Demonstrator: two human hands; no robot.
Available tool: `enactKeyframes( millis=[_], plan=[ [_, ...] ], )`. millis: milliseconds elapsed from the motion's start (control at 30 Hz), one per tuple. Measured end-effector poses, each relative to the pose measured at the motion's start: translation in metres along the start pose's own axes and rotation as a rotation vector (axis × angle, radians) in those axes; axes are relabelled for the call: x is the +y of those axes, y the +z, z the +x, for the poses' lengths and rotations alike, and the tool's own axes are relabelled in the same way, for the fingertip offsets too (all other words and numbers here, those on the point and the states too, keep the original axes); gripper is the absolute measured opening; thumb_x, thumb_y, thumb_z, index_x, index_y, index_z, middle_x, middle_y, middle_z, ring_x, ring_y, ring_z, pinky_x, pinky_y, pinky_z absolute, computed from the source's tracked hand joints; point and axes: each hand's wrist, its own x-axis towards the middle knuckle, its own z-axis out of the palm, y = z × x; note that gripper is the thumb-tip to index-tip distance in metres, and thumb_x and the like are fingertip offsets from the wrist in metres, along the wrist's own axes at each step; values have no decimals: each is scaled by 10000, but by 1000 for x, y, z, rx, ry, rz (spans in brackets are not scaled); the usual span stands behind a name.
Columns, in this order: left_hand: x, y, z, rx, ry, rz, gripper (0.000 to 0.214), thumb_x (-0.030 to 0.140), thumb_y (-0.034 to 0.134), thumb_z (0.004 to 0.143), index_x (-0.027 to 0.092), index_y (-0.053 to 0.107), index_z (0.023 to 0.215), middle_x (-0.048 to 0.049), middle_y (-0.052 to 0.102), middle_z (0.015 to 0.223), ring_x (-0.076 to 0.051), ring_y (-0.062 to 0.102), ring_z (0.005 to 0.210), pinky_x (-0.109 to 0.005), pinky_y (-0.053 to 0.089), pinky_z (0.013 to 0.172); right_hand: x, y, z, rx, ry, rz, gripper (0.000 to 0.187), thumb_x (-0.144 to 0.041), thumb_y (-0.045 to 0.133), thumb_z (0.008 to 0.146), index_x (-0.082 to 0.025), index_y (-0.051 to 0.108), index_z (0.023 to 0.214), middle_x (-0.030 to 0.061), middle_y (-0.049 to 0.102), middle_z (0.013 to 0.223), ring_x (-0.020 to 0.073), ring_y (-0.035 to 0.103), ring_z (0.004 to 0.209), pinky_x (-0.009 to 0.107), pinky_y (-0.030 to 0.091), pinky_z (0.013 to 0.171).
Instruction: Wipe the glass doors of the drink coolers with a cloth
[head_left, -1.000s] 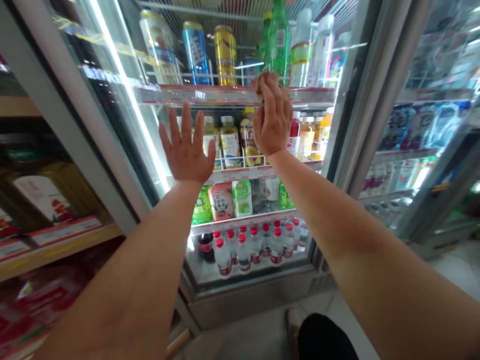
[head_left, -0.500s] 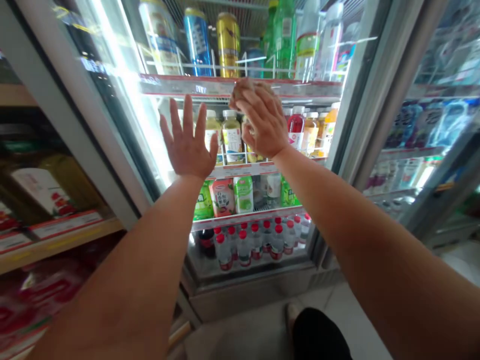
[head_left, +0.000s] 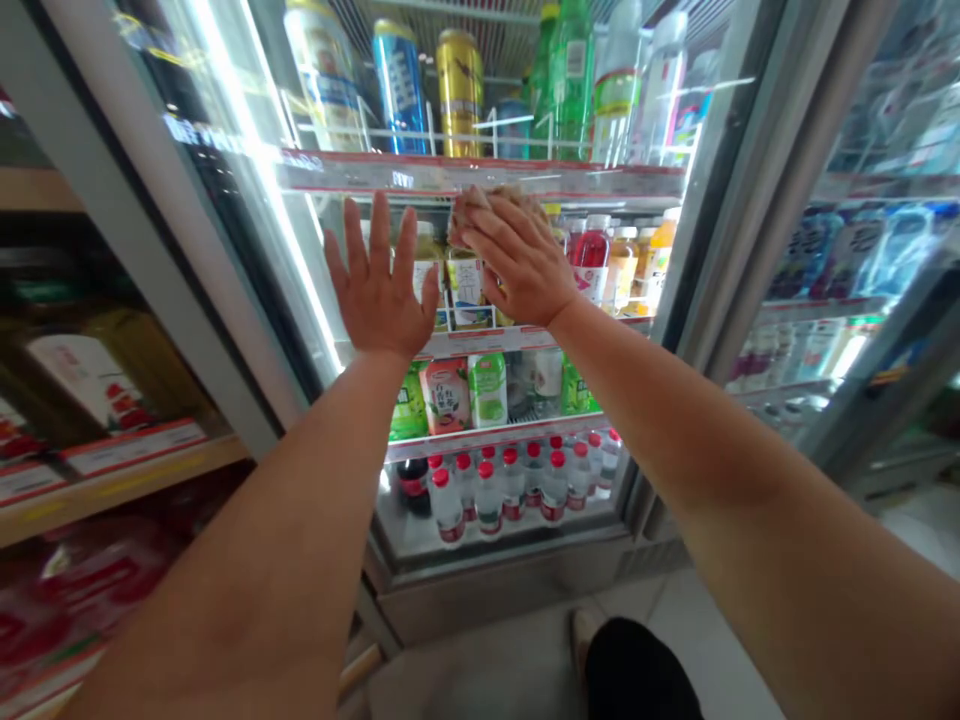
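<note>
My left hand (head_left: 384, 282) is flat against the glass door (head_left: 247, 170) of a drinks fridge, fingers spread and holding nothing. My right hand (head_left: 517, 262) presses a crumpled brownish cloth (head_left: 471, 200) on the same glass, just right of the left hand, at the height of the second shelf. The cloth shows only above my fingers; the rest is under my palm. Behind the glass stand tall cans (head_left: 459, 88) on the top shelf and bottled drinks (head_left: 619, 262) on the shelf below.
Lower shelves hold green and pink cartons (head_left: 444, 395) and red-capped water bottles (head_left: 510, 488). A second fridge door (head_left: 847, 250) stands to the right. Wooden shelving with a large oil bottle (head_left: 97, 375) is at the left. My shoe (head_left: 585, 640) shows on the floor.
My right hand with the cloth has slid left and slightly down across the glass, from the top shelf edge toward my left hand. My left hand has stayed in place.
</note>
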Motion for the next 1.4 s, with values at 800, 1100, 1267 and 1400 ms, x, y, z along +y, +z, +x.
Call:
enactKeyframes(
  millis=[800,1100,1267,1400],
  plan=[
    [-3,3,1,10,16,81,675,530,340,988,218,268,1582,75,31,1657,-173,-131,1524,-448,-129,1276,-5,4,-8,119,199,0,512,-348,292,978,-251,521,1426,47,475,1518,271,334,1482,555,218,1261],
    [-4,4,0,52,35,4,653,516,393,993,222,301,1569,76,87,1661,-194,-94,1539,-502,-103,1270,-3,11,-12,110,-18,-61,491,-319,308,987,-189,519,1411,69,489,1492,278,341,1470,568,222,1238],
    [-5,4,1,55,28,32,643,492,437,996,210,330,1564,15,140,1663,-241,-22,1547,-517,-57,1272,-5,10,-11,140,-9,-90,476,-257,321,971,-181,532,1391,56,513,1469,238,403,1423,501,257,1234],
    [-5,4,0,64,55,41,653,499,407,994,192,327,1565,16,119,1665,-271,-20,1545,-541,-55,1261,-7,11,-13,317,274,-139,469,-243,332,957,-142,575,1345,90,534,1447,268,431,1395,494,272,1221]
  ],
)
